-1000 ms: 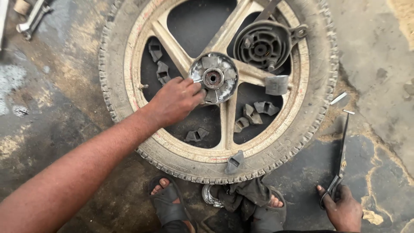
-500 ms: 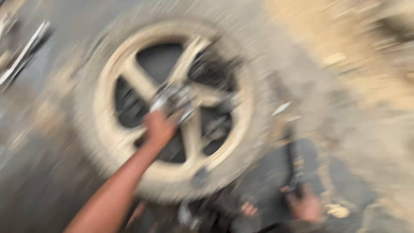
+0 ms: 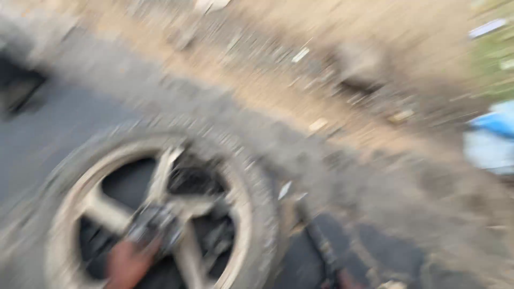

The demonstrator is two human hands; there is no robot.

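The picture is badly smeared by motion. A motorcycle wheel (image 3: 64, 214) with pale cast spokes and a knobbly tyre lies flat on the ground at the lower left. My left hand (image 3: 127, 265) rests on its metal hub (image 3: 155, 225) in the middle; its fingers are too blurred to read. At the bottom edge only a sliver of my right hand (image 3: 348, 280) shows, at the near end of a long dark metal tool (image 3: 318, 243) that lies on the ground right of the tyre.
Dark oily ground surrounds the wheel. Behind it runs a strip of sandy dirt (image 3: 332, 69) strewn with small litter. A blue and white object (image 3: 492, 139) sits at the right edge, and a dark shape (image 3: 19, 88) at the far left.
The view has swung up and to the right, so the wheel has slid to the lower left and the dirt beyond it has come into sight. My hands stay on the hub and the tool.
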